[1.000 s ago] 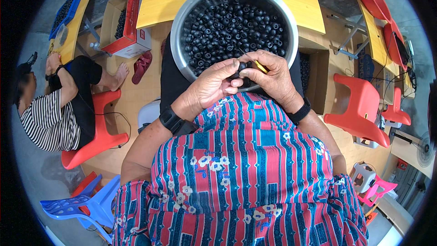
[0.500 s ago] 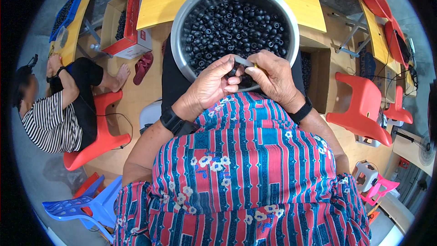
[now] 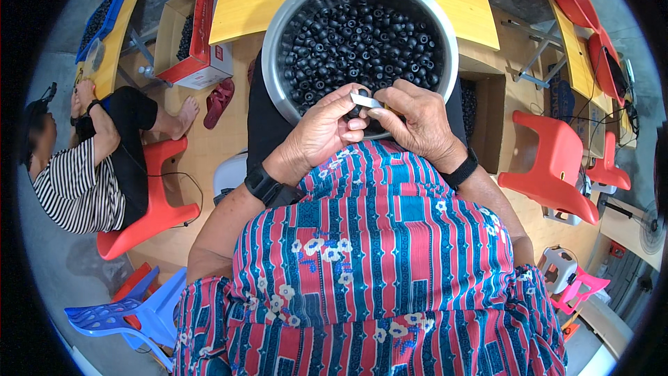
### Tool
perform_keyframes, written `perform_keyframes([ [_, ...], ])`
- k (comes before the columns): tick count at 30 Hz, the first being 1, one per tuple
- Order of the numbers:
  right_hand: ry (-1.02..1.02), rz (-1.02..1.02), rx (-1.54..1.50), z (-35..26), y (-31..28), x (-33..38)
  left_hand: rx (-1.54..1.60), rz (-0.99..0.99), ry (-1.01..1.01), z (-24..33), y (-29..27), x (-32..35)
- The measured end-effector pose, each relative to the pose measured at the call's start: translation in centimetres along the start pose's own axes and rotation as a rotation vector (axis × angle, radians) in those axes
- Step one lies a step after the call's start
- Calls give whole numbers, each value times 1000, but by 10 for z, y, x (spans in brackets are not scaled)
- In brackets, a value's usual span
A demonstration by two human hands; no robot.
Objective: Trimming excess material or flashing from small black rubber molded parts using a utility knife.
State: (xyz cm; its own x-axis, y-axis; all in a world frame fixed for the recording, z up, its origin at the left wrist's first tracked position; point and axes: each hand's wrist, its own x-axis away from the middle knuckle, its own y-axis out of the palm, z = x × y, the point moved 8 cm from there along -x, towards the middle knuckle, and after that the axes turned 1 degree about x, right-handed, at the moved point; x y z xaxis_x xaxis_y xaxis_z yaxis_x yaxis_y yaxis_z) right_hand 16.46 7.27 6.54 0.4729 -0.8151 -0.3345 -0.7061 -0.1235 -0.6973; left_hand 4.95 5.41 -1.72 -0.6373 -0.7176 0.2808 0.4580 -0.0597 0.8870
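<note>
A large metal basin (image 3: 270,63) stands in front of me, with many small black rounded pieces (image 3: 358,42) with holes in it. Above its near rim, my left hand (image 3: 323,122) pinches one small black piece (image 3: 363,92) between thumb and fingers. My right hand (image 3: 426,125) is closed on a small knife (image 3: 364,102), whose flat pale blade lies across the black piece. Only a bit of yellow, apparently its handle, shows between the right fingers. The left fingers partly cover the held piece.
A yellow table (image 3: 243,0) lies beyond the basin. To the left, a person (image 3: 83,174) sits on a red stool by another table with a blue tray (image 3: 102,21). Open cardboard boxes (image 3: 186,35) stand on the floor. Red stools (image 3: 546,160) are at the right, a blue chair (image 3: 156,313) at lower left.
The knife blade has turned and moved left over the black piece, showing its flat side. My right thumb and fingers have shifted and spread slightly. The left hand stays nearly in place.
</note>
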Motion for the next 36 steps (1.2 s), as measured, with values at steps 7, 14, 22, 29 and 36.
perform_keyframes([
  [7, 8, 8, -9, -1, -1, 0, 9, -11, -1, -1, -1, 0],
  [14, -33, -6, 15, -3, 0, 0, 33, -22, -3, -1, -2, 0],
  [22, 69, 15, -65, 6, 4, 1, 34, -71, -12, -1, 4, 0],
  [29, 351, 86, -215, 36, -3, 2, -108, -120, 75, 2, 13, 3],
  [36, 180, 156, -464, 22, 5, 0, -47, -61, 67, 2, 7, 2],
])
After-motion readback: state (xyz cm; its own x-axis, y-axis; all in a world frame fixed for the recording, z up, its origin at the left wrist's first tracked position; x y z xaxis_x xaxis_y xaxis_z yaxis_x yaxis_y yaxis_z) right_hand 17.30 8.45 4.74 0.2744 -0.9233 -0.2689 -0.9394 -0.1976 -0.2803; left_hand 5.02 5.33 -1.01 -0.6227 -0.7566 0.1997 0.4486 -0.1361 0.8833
